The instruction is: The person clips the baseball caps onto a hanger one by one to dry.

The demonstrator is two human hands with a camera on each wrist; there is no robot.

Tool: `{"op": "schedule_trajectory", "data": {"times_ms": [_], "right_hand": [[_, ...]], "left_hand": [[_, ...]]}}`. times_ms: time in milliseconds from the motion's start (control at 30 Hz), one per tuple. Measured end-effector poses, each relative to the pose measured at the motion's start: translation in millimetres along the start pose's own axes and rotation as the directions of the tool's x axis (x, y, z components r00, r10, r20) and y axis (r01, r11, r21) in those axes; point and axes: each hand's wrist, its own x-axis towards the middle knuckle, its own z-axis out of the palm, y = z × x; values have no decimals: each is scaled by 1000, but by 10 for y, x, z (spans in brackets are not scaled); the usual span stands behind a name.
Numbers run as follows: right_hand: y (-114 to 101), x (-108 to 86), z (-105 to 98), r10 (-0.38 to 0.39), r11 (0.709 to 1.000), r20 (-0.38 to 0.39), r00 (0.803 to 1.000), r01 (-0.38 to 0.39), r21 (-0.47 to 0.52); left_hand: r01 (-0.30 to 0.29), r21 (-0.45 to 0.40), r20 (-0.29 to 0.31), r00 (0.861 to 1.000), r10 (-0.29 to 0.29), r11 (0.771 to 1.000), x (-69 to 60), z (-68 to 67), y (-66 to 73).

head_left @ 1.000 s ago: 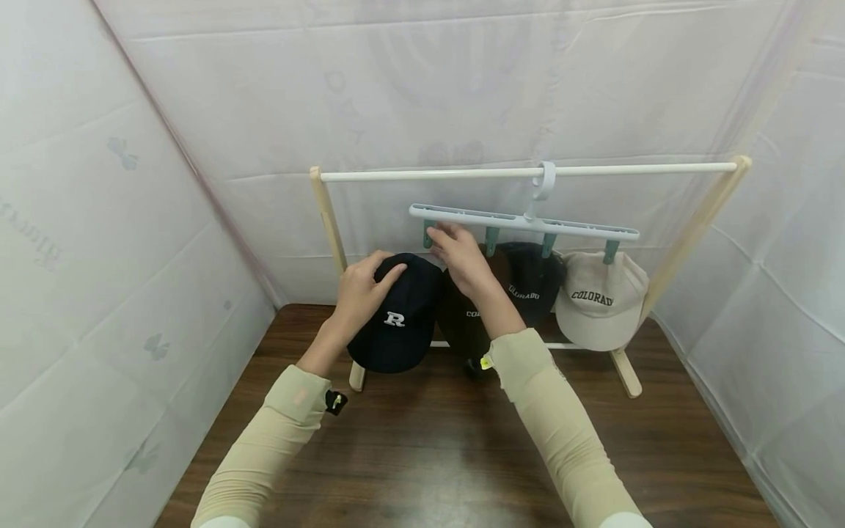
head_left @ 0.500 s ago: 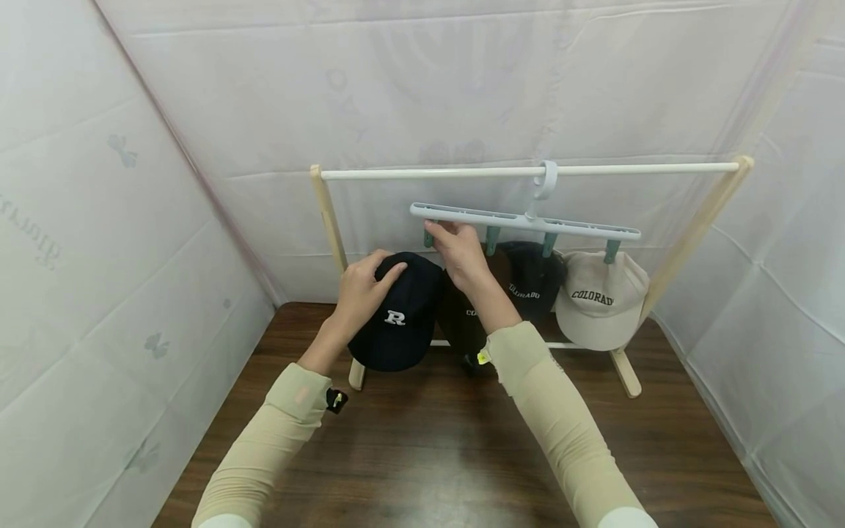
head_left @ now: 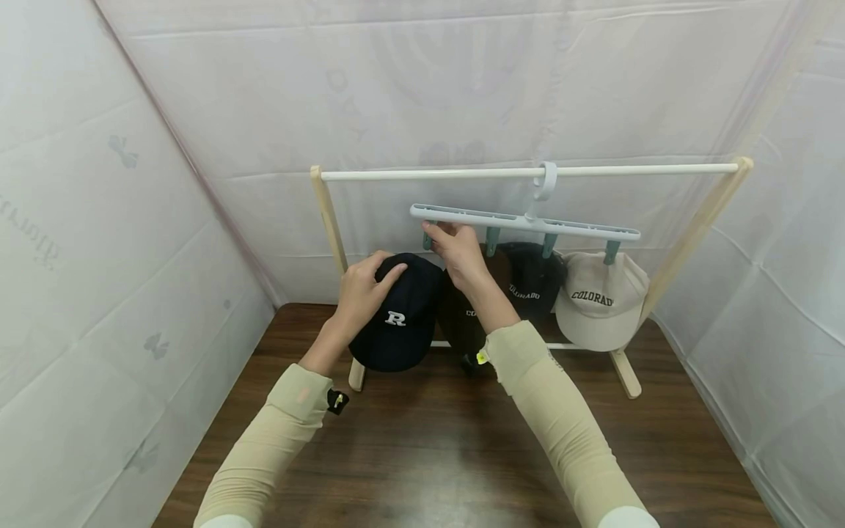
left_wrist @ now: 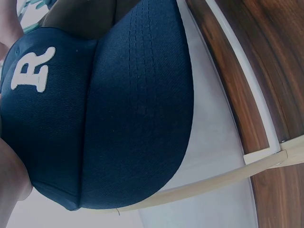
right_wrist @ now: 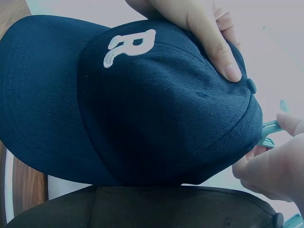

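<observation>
A navy baseball cap (head_left: 396, 323) with a white letter R hangs brim down at the left of the rack. My left hand (head_left: 361, 292) grips its crown, the thumb lying across the front in the right wrist view. With thumb and fingers, my right hand (head_left: 462, 257) pinches the leftmost green clip (head_left: 427, 236) of a pale blue hanger (head_left: 488, 218). In the right wrist view that clip (right_wrist: 270, 128) meets the cap's back edge; whether it bites the fabric I cannot tell. A dark brown cap (head_left: 458, 312) hangs just right of the navy one, partly behind my right arm.
The hanger hooks over the white bar (head_left: 422, 174) of a wooden-legged rack and tilts down to the right. A black cap (head_left: 535, 282) and a cream cap (head_left: 601, 301) hang farther right. Below is a dark wooden table (head_left: 422, 455); white sheets (head_left: 132, 257) enclose the space.
My right hand's fingers have closed in around the leftmost clip and shifted slightly. The left hand and the navy cap have stayed almost still.
</observation>
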Motion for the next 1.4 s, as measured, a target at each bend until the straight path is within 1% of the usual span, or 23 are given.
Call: {"op": "schedule_trajectory", "data": {"times_ms": [233, 467, 600, 833, 1033, 1267, 1400], "right_hand": [[31, 5, -13, -17, 999, 7, 1000, 17, -34], [50, 10, 0, -22, 999, -30, 999, 20, -46], [74, 19, 4, -34, 998, -37, 999, 32, -45], [94, 17, -10, -45, 998, -26, 999, 44, -41], [99, 18, -23, -46, 998, -12, 999, 45, -45], [102, -8, -35, -50, 995, 1, 999, 50, -90], [96, -17, -43, -52, 994, 9, 999, 52, -96]], "left_hand": [[7, -14, 11, 1000, -7, 1000, -6, 4, -19], [14, -7, 14, 1000, -14, 1000, -7, -4, -15], [13, -2, 16, 1000, -13, 1000, -4, -6, -17], [27, -2, 21, 999, -27, 1000, -7, -10, -39], [12, 9, 10, 1000, -12, 1000, -21, -18, -48], [20, 5, 9, 1000, -20, 1000, -52, -20, -64], [33, -1, 4, 999, -33, 999, -63, -4, -96]]}}
